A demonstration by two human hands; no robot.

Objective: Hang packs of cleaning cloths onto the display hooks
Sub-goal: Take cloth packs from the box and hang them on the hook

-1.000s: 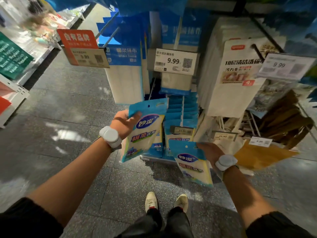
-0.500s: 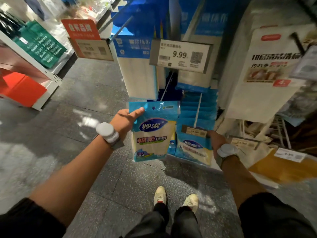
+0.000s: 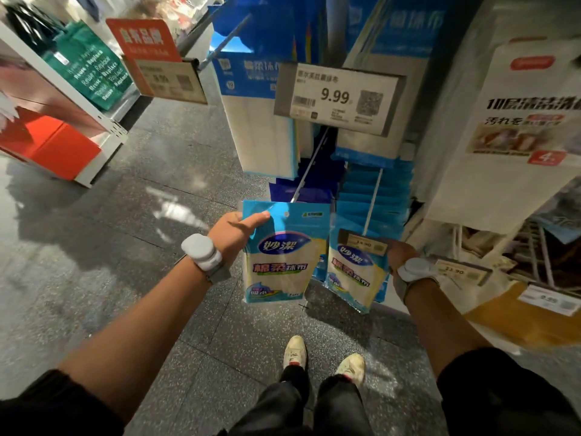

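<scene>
My left hand [image 3: 234,234] pinches the first pack [image 3: 283,256] by its top left corner, thumb across the blue header; the pack hangs upright, long axis down; its small hang hole [image 3: 286,214] sits just near of the hook [image 3: 309,166], a thin metal rod slanting up and far; the pouch is flat, glossy, limp film; my right hand [image 3: 397,251] holds the second pack [image 3: 355,272] by its right edge, fingers hidden.
</scene>
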